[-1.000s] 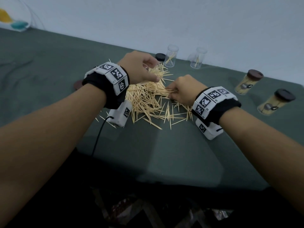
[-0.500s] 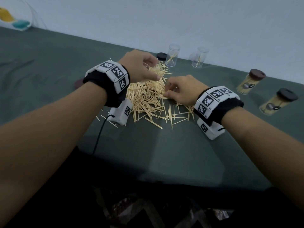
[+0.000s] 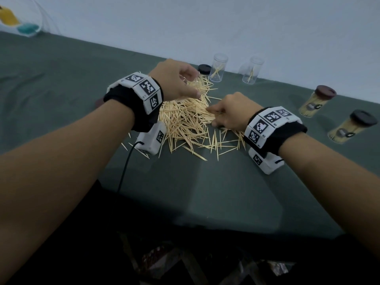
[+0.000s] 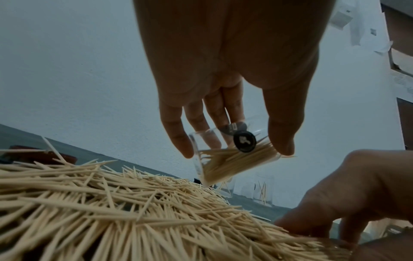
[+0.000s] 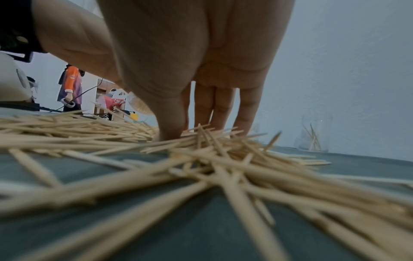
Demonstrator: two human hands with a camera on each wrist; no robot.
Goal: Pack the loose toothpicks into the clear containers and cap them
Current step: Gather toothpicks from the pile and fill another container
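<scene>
— What can't you make out?
— In the head view the left hand (image 3: pixel 176 79) hides nearly all of its clear plastic container (image 4: pixel 232 159).
— And the right hand (image 3: pixel 232 112)?
— Its fingertips (image 5: pixel 170 134) are sunk among the pale wooden toothpicks (image 3: pixel 185 122), so any pinch is unreadable.

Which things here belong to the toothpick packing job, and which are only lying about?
Job: toothpick pile; container in left hand; right hand; two open containers; loose cap.
Lying about: yellow and teal objects.
</scene>
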